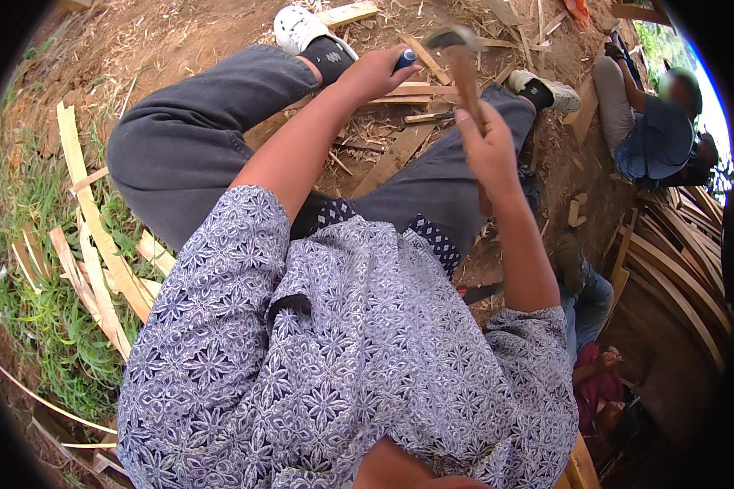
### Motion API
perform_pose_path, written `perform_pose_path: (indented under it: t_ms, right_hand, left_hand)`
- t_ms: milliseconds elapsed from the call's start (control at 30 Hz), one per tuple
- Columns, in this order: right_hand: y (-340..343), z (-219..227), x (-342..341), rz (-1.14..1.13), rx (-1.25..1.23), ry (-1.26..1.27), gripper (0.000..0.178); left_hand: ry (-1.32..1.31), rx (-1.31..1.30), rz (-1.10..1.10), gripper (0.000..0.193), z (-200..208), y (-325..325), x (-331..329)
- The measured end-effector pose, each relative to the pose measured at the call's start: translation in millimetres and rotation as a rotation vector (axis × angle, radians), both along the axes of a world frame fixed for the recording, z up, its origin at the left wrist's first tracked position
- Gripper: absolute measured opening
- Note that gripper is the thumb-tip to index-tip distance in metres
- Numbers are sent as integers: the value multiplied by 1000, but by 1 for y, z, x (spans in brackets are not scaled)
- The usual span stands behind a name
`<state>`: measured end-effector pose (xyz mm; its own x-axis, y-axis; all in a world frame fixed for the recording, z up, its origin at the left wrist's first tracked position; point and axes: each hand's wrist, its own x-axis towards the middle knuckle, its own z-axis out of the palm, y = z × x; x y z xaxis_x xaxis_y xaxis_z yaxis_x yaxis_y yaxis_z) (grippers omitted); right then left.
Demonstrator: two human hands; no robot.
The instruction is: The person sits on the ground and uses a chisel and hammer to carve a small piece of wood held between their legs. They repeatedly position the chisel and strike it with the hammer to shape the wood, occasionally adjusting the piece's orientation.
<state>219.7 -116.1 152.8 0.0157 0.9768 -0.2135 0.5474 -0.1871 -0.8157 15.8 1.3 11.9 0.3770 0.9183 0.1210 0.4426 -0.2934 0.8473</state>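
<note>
My right hand (489, 147) is closed around the wooden handle of a hammer (466, 81). The hammer is raised, and its metal head is smeared by motion. Just to its left, my left hand (375, 75) grips a blue-handled tool (404, 59), with only the round butt of the handle showing above the fist. The blade or tip of that tool is hidden, so its kind cannot be told. Below and between both hands, wooden boards (408, 96) lie on the ground between my outstretched legs.
Wood chips and offcuts litter the brown soil. Long split planks (98, 212) rest on grass at the left. On the right sit a person in a dark blue shirt (659, 134) and another in a maroon top (599, 389), beside a stack of wooden strips (677, 261).
</note>
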Motion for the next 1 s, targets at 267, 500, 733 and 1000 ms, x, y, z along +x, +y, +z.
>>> perform_pose_path:
  t_ms: [267, 500, 733, 1000]
  right_hand:
    - [-3, 5, -4, 65, 31, -80, 34]
    - [-7, 29, -11, -12, 94, 127, 32]
    - [6, 2, 1, 80, -126, -70, 27]
    - [3, 10, -5, 5, 190, 36, 23]
  left_hand:
    - [107, -67, -44, 48, 12, 4, -2]
    - [25, 49, -5, 44, -6, 3, -5]
    - [93, -62, -57, 42, 11, 0, 3]
    - [51, 98, -25, 41, -1, 3, 4]
